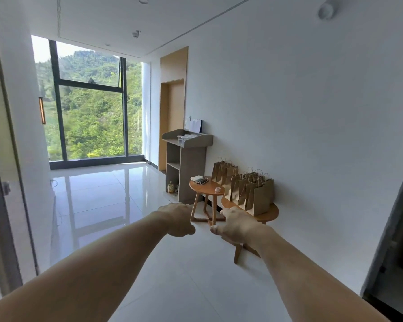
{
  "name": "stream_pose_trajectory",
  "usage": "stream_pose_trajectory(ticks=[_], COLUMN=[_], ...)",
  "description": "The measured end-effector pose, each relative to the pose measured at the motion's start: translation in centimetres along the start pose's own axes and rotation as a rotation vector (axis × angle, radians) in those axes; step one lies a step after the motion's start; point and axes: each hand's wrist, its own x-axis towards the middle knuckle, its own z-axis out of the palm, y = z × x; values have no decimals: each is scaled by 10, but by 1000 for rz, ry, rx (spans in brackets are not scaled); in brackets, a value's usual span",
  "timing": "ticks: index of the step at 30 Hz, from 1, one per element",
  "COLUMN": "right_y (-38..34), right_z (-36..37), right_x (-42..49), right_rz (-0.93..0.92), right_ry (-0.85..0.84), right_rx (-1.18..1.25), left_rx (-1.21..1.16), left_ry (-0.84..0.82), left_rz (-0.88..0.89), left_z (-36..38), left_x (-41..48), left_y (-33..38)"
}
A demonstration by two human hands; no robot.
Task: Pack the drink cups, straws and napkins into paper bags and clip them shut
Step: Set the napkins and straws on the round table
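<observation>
Several brown paper bags (249, 191) with twisted handles stand in rows on a low wooden table (271, 213) against the right wall. A second round wooden table (206, 190) beside it carries white napkins (197, 178), a bundle of straws (201, 181) and a small pale roll (217, 189). Clear plastic cups (184, 137) sit on a grey stand (186, 159) farther back. Both my arms stretch forward in the air, well short of the tables. My left hand (178, 219) and my right hand (234, 225) hang with fingers loosely curled downward, holding nothing.
A glossy white tiled floor (98, 201) runs to a tall window (89, 108) at the far end. A wooden door (172, 105) stands behind the grey stand. A small bottle (170, 187) rests on the stand's lowest shelf. A dark doorway edge (391, 228) lies at the right.
</observation>
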Motion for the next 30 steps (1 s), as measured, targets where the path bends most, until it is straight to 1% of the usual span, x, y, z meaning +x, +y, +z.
stream_pose_trajectory(ticks=[4,7,10,15,22,30], right_y=[17,30,41,46,31,10], right_z=[-10,-20,-28,-32,-26,-35], right_x=[73,121,170,260,409,579], right_rz=[-54,-69,-96,-97,-78,-18], right_ry=[16,-1,-7,-39,-31,-13], right_rx=[-7,3,21,-8,-11,2], left_rx=[37,59,37,34,14,-1], left_ry=[5,-1,14,-17,-2,10], left_rz=[-65,-92,-105,-109,-92,-49], left_z=[-4,-12,-14,-10,-10,-31], left_x=[71,119,168,253,387,548], left_y=[-8,-14,-20,-41,-106,-189])
